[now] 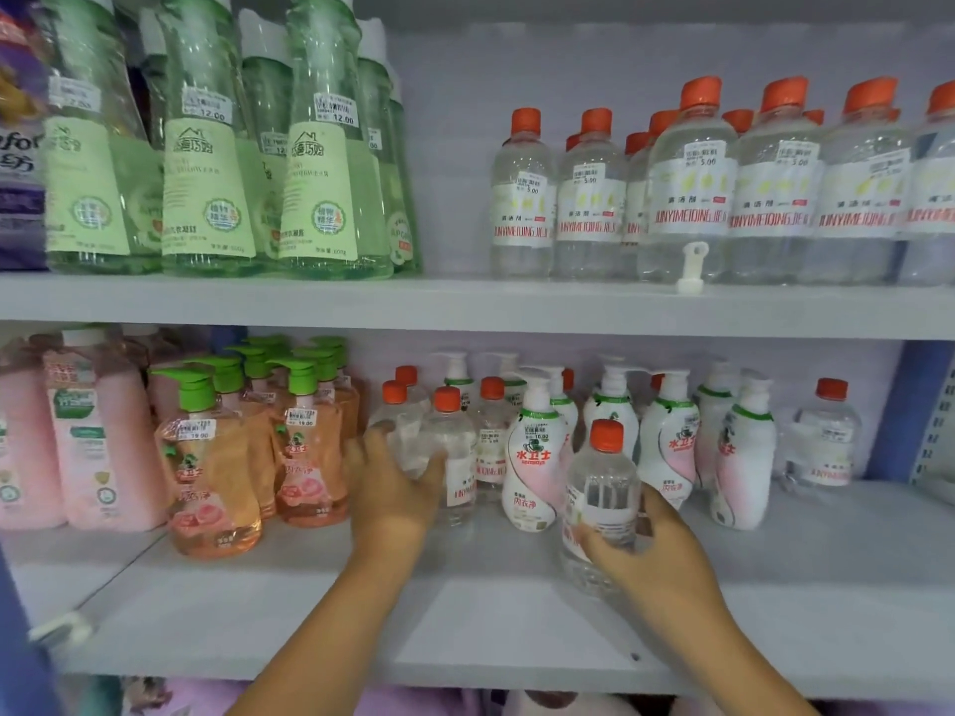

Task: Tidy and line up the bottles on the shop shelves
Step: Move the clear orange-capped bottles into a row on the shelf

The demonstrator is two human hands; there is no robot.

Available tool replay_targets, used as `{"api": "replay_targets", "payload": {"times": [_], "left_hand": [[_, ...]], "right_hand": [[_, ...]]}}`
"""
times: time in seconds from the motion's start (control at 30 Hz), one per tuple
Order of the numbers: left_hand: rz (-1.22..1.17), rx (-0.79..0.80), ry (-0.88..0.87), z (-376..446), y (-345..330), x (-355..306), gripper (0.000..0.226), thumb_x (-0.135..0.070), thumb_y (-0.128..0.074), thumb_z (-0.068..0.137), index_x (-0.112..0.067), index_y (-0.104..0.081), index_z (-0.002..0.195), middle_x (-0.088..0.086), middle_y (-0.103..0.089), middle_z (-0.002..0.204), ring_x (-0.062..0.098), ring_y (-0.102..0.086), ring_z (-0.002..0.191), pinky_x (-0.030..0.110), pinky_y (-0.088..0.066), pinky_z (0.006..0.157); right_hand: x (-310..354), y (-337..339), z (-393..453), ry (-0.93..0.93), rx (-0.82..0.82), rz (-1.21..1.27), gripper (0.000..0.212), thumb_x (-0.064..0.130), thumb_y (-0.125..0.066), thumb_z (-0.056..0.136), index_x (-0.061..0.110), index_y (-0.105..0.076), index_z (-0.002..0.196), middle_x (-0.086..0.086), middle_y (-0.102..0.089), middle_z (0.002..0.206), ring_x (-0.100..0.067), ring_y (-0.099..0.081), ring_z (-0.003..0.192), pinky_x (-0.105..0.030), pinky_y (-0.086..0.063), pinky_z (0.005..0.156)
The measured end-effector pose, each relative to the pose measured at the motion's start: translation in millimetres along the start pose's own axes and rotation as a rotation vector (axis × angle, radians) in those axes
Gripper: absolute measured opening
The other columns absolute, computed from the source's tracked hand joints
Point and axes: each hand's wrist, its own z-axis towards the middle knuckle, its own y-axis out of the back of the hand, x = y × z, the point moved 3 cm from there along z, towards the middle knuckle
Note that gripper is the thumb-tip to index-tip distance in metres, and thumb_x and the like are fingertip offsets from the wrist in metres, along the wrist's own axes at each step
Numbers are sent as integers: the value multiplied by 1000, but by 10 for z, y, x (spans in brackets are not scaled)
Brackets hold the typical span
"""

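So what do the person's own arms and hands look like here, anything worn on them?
Both forearms are bare right to the bottom edge of the picture: no sleeves, gloves or watch show. The left hand and right hand carry no visible rings or bands on the fingers. The picture is slightly blurred, so fine detail cannot be told.

White shelf boards (465, 302) against a pale back wall (517, 59).

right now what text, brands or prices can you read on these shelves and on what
"12.00": price stickers on the green bottles
"5.00": stickers on the clear orange-capped bottles
"19.00": stickers on the orange pump bottles
"水卫士": white pump bottles
Smaller label print: too blurred to read.
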Motion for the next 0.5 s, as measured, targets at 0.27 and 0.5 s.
{"api": "replay_targets", "payload": {"times": [0.27,0.5], "left_hand": [[252,168,-11,-82,-283,-191,105,-65,-76,80,-24,-23,160,7,-31,155,30,-47,137,44,-53,94],[100,218,32,-91,-397,-140,100,-48,-82,82,-36,-16,156,9,-48,150,38,-63,119,46,-55,87]], "right_hand": [[19,-382,7,-61,102,146,62,36,-86,79,38,-55,132,17,-69,121,3,-65,106,-21,-53,85],[81,-420,67,-61,88,125,64,45,-90,66,50,-53,119,26,-68,111,12,-65,97,-8,-52,75]]}}
